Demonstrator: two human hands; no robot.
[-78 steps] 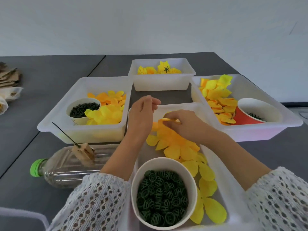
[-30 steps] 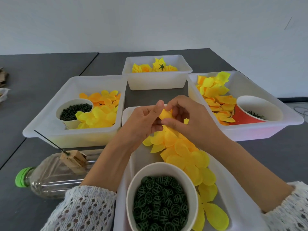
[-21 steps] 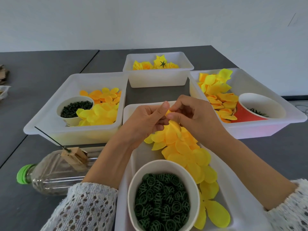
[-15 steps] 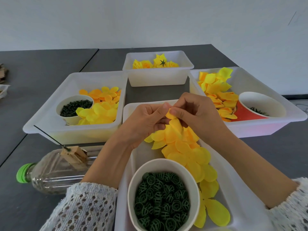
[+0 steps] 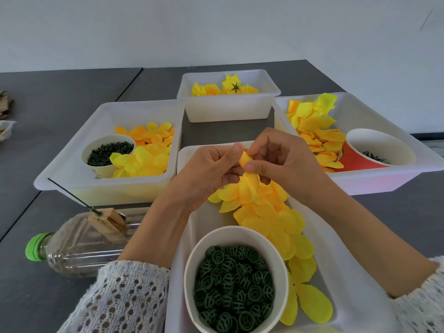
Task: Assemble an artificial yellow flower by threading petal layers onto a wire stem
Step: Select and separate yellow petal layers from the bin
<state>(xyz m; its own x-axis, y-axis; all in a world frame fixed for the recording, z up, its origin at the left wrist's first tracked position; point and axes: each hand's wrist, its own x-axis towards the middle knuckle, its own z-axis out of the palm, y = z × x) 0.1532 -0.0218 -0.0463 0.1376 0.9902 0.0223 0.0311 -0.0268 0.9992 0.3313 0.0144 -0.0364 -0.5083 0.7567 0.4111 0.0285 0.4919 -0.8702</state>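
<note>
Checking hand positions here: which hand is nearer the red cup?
Right. The right hand is just left of the red cup, by the neighbouring tray; the left hand is farther left, beyond the right.

Matt cloth petals (image 5: 269,212), plastic tray (image 5: 108,188) (translucent, smooth)

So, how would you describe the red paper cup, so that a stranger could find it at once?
Start from the large white plastic tray at the far right of the dark grey table, the one with a pile of yellow fabric petals. The red paper cup lies tilted in its near right part, beside the petals. The other two cups are white outside; only this one is red.
</note>
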